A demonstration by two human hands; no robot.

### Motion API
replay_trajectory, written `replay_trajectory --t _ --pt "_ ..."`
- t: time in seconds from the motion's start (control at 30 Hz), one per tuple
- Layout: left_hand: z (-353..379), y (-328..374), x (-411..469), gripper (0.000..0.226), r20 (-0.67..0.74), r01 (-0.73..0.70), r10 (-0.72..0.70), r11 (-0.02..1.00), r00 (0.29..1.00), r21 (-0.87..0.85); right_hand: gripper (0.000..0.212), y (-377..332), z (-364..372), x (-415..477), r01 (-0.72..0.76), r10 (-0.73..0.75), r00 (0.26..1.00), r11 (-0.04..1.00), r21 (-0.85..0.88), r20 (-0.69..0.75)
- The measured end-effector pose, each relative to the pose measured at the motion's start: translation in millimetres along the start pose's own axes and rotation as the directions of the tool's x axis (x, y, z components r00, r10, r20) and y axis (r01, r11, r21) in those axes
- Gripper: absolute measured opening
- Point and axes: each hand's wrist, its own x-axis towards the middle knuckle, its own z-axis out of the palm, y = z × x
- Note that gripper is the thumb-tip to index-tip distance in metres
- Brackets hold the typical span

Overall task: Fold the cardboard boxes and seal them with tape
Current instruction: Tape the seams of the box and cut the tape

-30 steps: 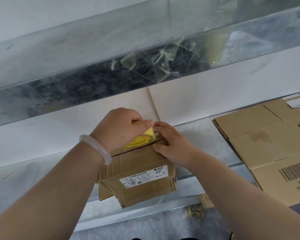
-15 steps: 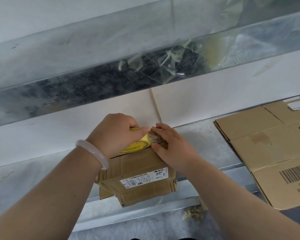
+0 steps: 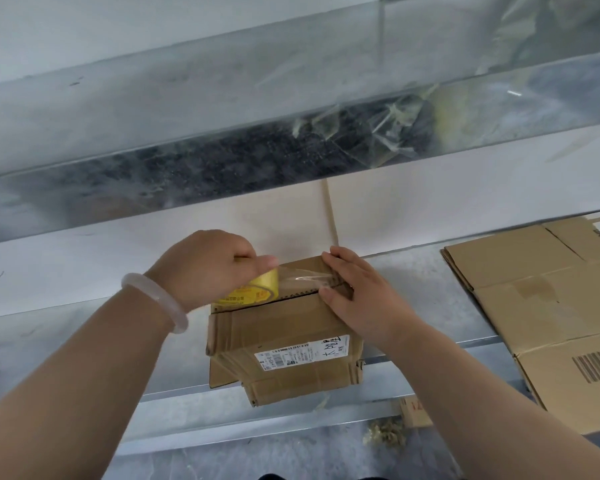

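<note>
A small brown cardboard box (image 3: 284, 337) with a white shipping label sits on the metal shelf (image 3: 66, 341), its top flaps closed along a seam. My left hand (image 3: 208, 268), with a pale bangle on the wrist, grips a yellow roll of clear tape (image 3: 253, 289) over the box's left top edge. A strip of clear tape (image 3: 305, 273) stretches from the roll to the right across the far flap. My right hand (image 3: 354, 292) lies flat on the box's right top edge, its fingers pressing the tape's end down.
Flattened cardboard boxes (image 3: 541, 306) with a barcode lie on the shelf at the right. Crumpled clear tape scraps (image 3: 371, 123) sit on the upper ledge behind. A small cardboard scrap (image 3: 414, 415) and debris lie on the floor below.
My left hand has pulled the roll to the left, drawing out a strip of tape. My right hand has shifted to the box's right edge and holds the tape end there.
</note>
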Motion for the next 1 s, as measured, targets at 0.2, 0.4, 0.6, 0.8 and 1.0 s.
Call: replay_trajectory --t 0.2,0.4,0.6,0.8,1.0 --pt "5.9 -35.3 -23.2 0.054 -0.066 -0.057 0.033 0.906 0.997 -0.418 0.076 -9.3 -6.1 -6.1 -0.002 0.005 0.999 0.998 -0.067 0.047" --pt "5.6 -26.6 -22.9 0.044 -0.195 -0.103 0.036 0.934 0.980 -0.343 0.089 -15.0 -11.6 -8.4 0.030 -0.026 0.999 0.990 -0.139 0.027" --pt "5.7 -27.1 -23.5 0.047 -0.226 -0.116 0.054 0.954 0.973 -0.275 0.083 -13.4 -8.3 -6.7 0.050 -0.056 0.998 0.989 -0.141 -0.042" --pt "3.0 -27.4 -26.3 0.052 -0.245 -0.093 0.073 0.993 0.967 -0.072 0.081 -13.0 -8.2 -7.5 0.054 -0.060 0.997 0.990 -0.131 -0.045" --pt "0.0 -38.2 -30.1 0.068 -0.228 -0.046 0.098 0.973 0.969 0.225 0.081 -14.0 -7.9 -9.3 0.059 -0.066 0.997 0.988 -0.142 -0.050"
